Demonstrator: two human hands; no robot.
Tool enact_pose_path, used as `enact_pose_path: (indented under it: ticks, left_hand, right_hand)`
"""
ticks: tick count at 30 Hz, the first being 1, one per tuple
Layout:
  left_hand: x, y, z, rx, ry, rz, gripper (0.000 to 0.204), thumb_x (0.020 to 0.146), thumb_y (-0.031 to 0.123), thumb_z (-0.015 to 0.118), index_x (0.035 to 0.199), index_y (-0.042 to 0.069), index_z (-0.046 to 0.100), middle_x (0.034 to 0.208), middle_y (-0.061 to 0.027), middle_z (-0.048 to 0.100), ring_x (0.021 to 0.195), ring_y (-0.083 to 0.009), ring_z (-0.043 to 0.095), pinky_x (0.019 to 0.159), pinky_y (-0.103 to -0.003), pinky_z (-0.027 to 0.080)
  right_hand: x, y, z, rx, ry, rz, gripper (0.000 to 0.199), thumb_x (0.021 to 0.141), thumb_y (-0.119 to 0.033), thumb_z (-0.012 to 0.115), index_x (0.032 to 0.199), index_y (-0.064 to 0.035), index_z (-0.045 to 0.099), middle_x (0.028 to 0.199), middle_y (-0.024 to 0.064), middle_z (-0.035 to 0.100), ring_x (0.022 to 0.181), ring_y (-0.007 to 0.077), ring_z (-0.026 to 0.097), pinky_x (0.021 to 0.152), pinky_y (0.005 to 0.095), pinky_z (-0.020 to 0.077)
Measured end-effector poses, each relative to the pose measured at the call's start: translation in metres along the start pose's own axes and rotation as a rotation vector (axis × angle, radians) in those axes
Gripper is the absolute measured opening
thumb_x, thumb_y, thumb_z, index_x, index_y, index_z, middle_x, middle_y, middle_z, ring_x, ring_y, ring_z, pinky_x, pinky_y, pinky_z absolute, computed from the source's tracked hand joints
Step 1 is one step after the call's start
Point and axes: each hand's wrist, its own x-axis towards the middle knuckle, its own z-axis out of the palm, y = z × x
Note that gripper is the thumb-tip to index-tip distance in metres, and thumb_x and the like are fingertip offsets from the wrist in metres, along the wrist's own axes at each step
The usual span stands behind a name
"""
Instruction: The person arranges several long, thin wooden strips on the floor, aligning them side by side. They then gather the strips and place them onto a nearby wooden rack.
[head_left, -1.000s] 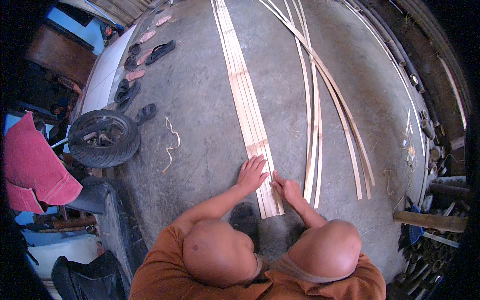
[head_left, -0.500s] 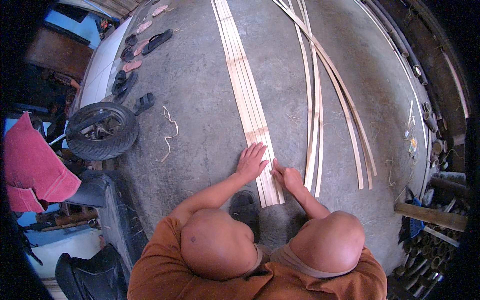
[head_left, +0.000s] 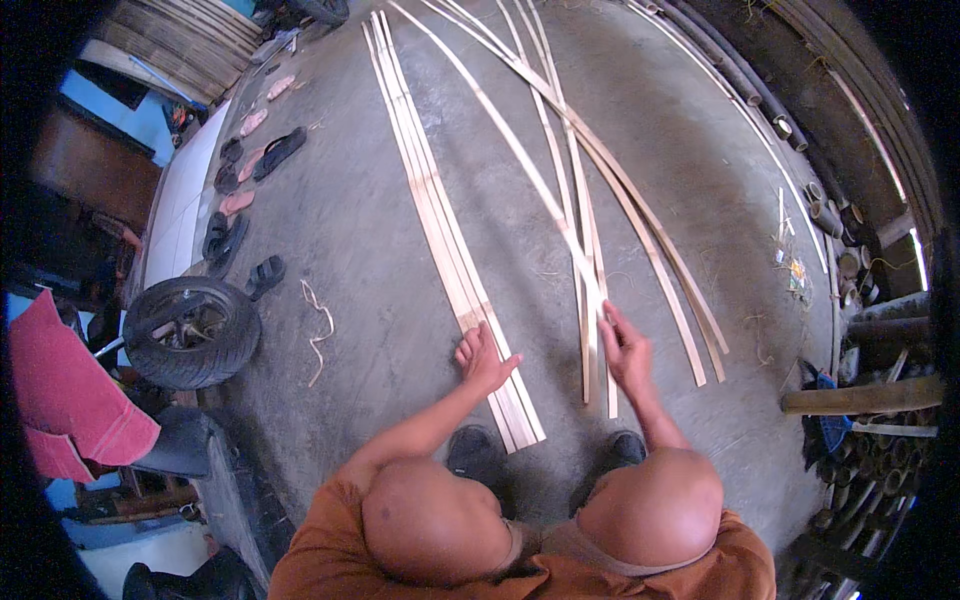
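Long, pale bamboo strips (head_left: 432,205) lie side by side on the floor, running away from me. Over their near part rests my left hand (head_left: 484,362), its thumb stretched out to the right and its fingers apart. To the right, my right hand (head_left: 628,352) pinches the near end of a single bamboo strip (head_left: 530,170). That strip slants off to the far left, where its far end comes close to the row. Beneath and beyond it, several loose strips (head_left: 650,215) lie crossed on the floor.
Sandals and slippers (head_left: 280,153) line the left side by a white tiled step (head_left: 187,190). A wheel with a tyre (head_left: 192,332) and a pink cloth (head_left: 80,390) are nearer. Bamboo poles (head_left: 860,400) are piled at the right. A thin shaving (head_left: 318,330) lies left of the row.
My right hand has moved right, away from the row, taking one strip with it. The row is narrower now. My left hand stays on the row, its fingers more bent.
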Motion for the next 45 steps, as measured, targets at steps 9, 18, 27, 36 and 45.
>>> enact_pose_path:
  ticks: [9, 18, 27, 36, 45]
  left_hand:
    - [0.010, 0.020, 0.002, -0.118, 0.000, -0.167, 0.084, 0.075, 0.022, 0.077, 0.143, 0.008, 0.029, 0.134, -0.0194, 0.035, 0.126, -0.0383, 0.032, 0.101, -0.054, 0.028]
    - [0.013, 0.024, 0.014, -0.878, 0.038, -0.063, 0.080, 0.089, 0.001, 0.063, 0.154, 0.004, 0.017, 0.122, -0.0169, 0.055, 0.093, -0.0201, 0.064, 0.083, -0.032, 0.054]
    - [0.020, 0.017, -0.021, -0.302, 0.178, 0.144, 0.076, 0.096, 0.041, 0.062, 0.149, -0.003, 0.031, 0.120, -0.0233, 0.057, 0.110, -0.0340, 0.061, 0.094, -0.045, 0.049]
    - [-0.002, -0.014, -0.025, 0.098, -0.075, 0.012, 0.090, 0.084, 0.043, 0.073, 0.147, -0.007, 0.031, 0.133, -0.0266, 0.043, 0.124, -0.0422, 0.050, 0.101, -0.050, 0.045]
    - [0.003, 0.009, -0.023, 0.078, -0.064, -0.146, 0.082, 0.080, 0.027, 0.072, 0.143, -0.007, 0.034, 0.132, -0.0246, 0.046, 0.122, -0.0413, 0.053, 0.101, -0.047, 0.047]
  right_hand:
    - [0.000, 0.021, -0.008, -0.228, -0.090, 0.062, 0.036, 0.096, -0.024, 0.064, 0.129, -0.0110, 0.066, 0.094, 0.0229, 0.071, 0.084, 0.0420, 0.070, 0.076, 0.0489, 0.0561]
    - [-0.013, -0.026, 0.017, -0.324, -0.305, -0.040, 0.054, 0.096, -0.032, 0.063, 0.139, 0.0001, 0.053, 0.138, 0.0400, 0.046, 0.125, 0.0542, 0.051, 0.099, 0.0576, 0.0437]
    - [0.024, -0.004, -0.039, 0.016, -0.207, 0.195, 0.036, 0.098, -0.020, 0.063, 0.133, -0.0083, 0.063, 0.096, 0.0202, 0.074, 0.081, 0.0245, 0.074, 0.077, 0.0369, 0.0567]
    - [0.106, 0.107, -0.182, -0.513, -0.077, -0.007, 0.032, 0.098, -0.028, 0.062, 0.125, -0.0115, 0.069, 0.110, 0.0206, 0.071, 0.089, 0.0372, 0.073, 0.083, 0.0419, 0.0564]
    - [0.115, 0.151, -0.223, -0.639, -0.134, 0.120, 0.038, 0.097, -0.028, 0.063, 0.130, -0.0107, 0.065, 0.121, 0.0192, 0.069, 0.100, 0.0395, 0.070, 0.086, 0.0450, 0.0564]
